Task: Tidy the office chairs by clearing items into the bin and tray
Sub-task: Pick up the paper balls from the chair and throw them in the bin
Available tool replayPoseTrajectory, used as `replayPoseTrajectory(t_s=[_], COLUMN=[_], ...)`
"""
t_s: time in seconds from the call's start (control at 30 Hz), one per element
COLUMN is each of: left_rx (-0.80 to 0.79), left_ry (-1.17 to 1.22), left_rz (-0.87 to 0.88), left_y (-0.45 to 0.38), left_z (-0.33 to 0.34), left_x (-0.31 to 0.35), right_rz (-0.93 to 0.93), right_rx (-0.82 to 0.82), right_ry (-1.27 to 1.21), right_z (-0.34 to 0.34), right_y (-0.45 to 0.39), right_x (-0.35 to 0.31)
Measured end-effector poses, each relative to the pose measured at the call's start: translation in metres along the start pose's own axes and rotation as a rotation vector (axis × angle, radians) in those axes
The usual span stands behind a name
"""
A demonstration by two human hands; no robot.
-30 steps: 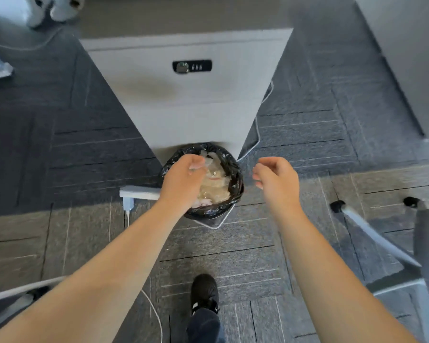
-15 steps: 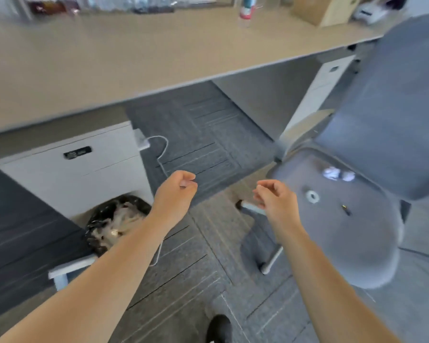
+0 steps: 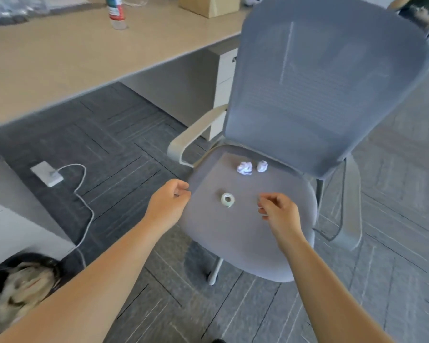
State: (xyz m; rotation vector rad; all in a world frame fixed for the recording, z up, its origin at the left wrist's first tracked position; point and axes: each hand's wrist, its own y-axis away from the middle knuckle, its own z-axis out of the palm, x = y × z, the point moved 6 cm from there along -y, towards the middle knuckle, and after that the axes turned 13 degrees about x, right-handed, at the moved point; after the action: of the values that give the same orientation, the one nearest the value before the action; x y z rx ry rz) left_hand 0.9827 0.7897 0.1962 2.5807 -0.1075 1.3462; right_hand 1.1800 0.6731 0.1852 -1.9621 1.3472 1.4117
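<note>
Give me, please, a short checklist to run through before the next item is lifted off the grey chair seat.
1. Left hand free: ok, loosely curled, nothing visible in it.
2. Right hand free: cannot tell, its fingers are curled over the seat.
3. Small white ring-shaped tape roll reachable: ok, lying between both hands.
4. Two crumpled white paper balls unobstructed: ok, near the backrest.
5. Black-lined waste bin nearby: ok, on the floor at lower left.
6. Tray located: not ok, none in view.
</note>
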Motion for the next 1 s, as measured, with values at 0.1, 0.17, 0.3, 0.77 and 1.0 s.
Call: replayPoseTrajectory(t_s=[0.1,0.17,0.3,0.77,1.0], left_rx=[-0.047,-0.08,-0.129,-0.292,-0.321], left_ry=[-0.032,-0.049,-0.063,-0.066,-0.091], left_rz=[-0.013,-0.016,-0.03,-0.117,-0.091], left_y=[-0.02,-0.036,-0.082,-0.275,-0.316], left_z=[0.04,0.062,0.104,0.246,0.297], left_x=[0.011,0.015,0.02,-0.021,-0.036], right_rz=[0.034,0.057,0.092,0.188,0.159], right_rx=[0.011,0.011,0.017,-0.003,0.057], right_ry=[0.014,0.013,0.027,0.228,0.294], right_z=[-0.006,-0.005,0.012,0.152,0.199], right_y=[-0.04,-0.061,-0.11,-0.283,-0.333], right_x=[0.014,0.021,0.031,0.076,0.113])
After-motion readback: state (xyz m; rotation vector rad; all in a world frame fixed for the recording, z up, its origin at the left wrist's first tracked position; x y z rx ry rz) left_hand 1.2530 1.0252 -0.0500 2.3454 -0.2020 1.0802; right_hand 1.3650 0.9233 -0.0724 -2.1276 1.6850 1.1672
